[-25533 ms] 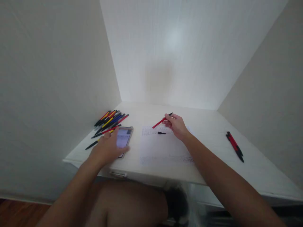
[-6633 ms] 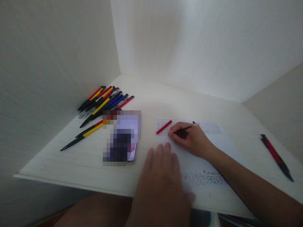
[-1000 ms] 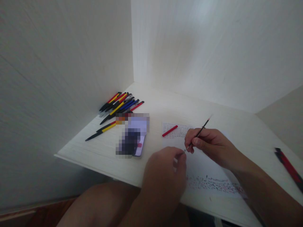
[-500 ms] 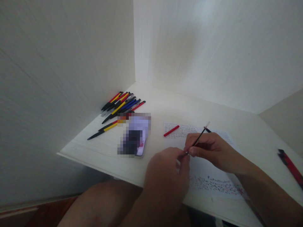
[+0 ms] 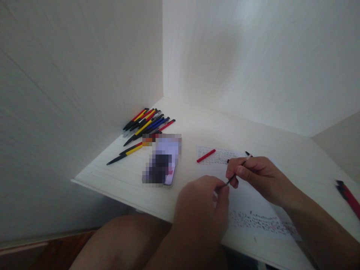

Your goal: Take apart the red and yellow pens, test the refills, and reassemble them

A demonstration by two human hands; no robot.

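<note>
My right hand (image 5: pixel 257 176) pinches a thin black pen refill (image 5: pixel 232 179), which slants with its tip down and left. Right at that tip, my left hand (image 5: pixel 204 210) is closed, thumb and forefinger pinching a tiny grey piece that looks like a pen spring (image 5: pixel 227 184); most of it is hidden by the fingers. Both hands are above a sheet of paper (image 5: pixel 247 200) with handwriting at its top and bottom. A red pen barrel (image 5: pixel 206 155) lies on the sheet's upper left. Behind my right hand, a black pen part (image 5: pixel 248 153) is partly covered.
A pile of red, yellow, blue and black pens (image 5: pixel 146 123) lies by the left wall. Beside it is a phone (image 5: pixel 171 150), partly blurred out. Red and black pens (image 5: pixel 348 197) lie at the right edge. The white desk's front edge (image 5: pixel 120 200) runs above my leg.
Since a second ago, the refill tip has come down to meet the left fingertips, and the refill has slid lower in my right hand. Earlier, my right hand held the refill low over the paper.
</note>
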